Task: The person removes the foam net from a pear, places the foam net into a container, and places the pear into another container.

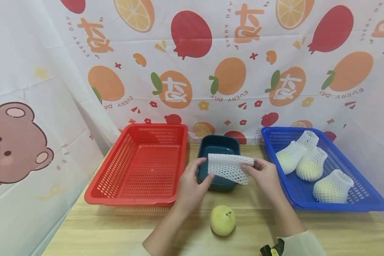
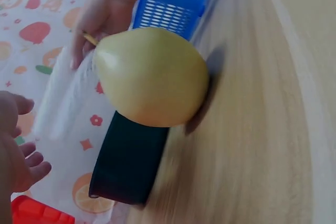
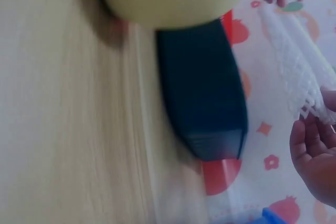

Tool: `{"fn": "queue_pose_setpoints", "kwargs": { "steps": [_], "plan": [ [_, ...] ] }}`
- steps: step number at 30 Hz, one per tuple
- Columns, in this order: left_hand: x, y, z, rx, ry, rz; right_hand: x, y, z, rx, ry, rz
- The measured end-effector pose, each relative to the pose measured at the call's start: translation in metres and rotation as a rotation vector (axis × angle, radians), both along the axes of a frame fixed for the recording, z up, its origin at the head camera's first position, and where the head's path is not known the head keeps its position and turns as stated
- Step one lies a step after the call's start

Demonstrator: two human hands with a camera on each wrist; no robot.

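A white foam fruit net [image 1: 228, 167] is held up over the dark teal bin [image 1: 222, 187], flattened and lying sideways. My right hand [image 1: 265, 177] pinches its right end between thumb and fingers, also seen in the right wrist view, where the net [image 3: 296, 59] slants upward. At the net's other end is my left hand [image 1: 192, 188], thumb and fingers spread. The left wrist view shows a gap between this hand [image 2: 21, 145] and the blurred net. On the table in front of the bin sits a bare yellow-green pear [image 1: 223, 220], stem up, touched by neither hand.
A red basket [image 1: 136, 201] stands on the left of the wooden table [image 1: 192, 241]. On the right, a blue basket [image 1: 336, 206] contains several net-wrapped pears [image 1: 331, 188]. Behind hangs a fruit-print cloth [image 1: 198, 85]. A black device [image 1: 272, 249] is on the right wrist.
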State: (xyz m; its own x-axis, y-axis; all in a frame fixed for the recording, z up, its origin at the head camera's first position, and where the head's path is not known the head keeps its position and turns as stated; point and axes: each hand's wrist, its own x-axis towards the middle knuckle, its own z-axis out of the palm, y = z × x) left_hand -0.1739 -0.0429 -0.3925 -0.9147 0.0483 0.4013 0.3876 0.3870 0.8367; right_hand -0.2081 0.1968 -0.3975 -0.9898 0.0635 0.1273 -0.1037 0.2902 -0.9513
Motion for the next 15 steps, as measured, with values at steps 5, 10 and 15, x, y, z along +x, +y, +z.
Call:
{"fn": "queue_pose_setpoints", "kwargs": {
  "steps": [5, 10, 15],
  "plan": [
    [-0.006, 0.006, -0.003, -0.296, -0.076, -0.065, -0.023, -0.006, -0.009, 0.107, -0.003, 0.034],
    [-0.018, 0.015, -0.016, -0.685, -0.084, -0.083, -0.039, -0.018, -0.017, 0.25, 0.047, 0.08],
    [-0.022, 0.02, -0.027, -0.865, -0.05, -0.075, -0.046, -0.029, -0.023, 0.386, 0.051, 0.119]
  ]
}}
